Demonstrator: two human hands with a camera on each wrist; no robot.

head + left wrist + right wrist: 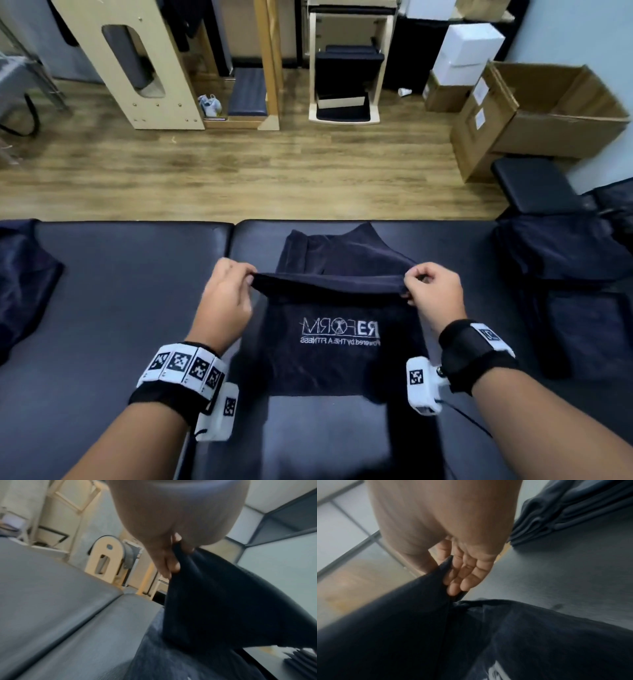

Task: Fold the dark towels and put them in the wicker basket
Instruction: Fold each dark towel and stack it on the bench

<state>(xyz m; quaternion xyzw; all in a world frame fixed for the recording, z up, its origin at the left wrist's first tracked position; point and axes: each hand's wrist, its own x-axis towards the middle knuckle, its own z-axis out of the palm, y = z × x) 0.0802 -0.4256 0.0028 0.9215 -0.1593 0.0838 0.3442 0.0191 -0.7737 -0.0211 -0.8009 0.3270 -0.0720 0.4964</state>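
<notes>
A dark navy towel (337,363) with a white printed logo hangs in front of me over the black padded bench (120,301). My left hand (236,284) pinches its upper left corner and my right hand (419,284) pinches its upper right corner, the top edge stretched between them. The far part of the towel (339,250) lies on the bench behind. In the left wrist view my fingers (171,566) clamp the dark cloth (214,608); the right wrist view shows my fingers (464,577) on the fabric edge (402,635). No wicker basket is in view.
A stack of folded dark towels (565,274) sits on the bench at the right, and another dark cloth (20,284) lies at the left. Beyond the bench are wooden floor, wooden frames (144,68), cardboard boxes (534,113) and a black stool (534,185).
</notes>
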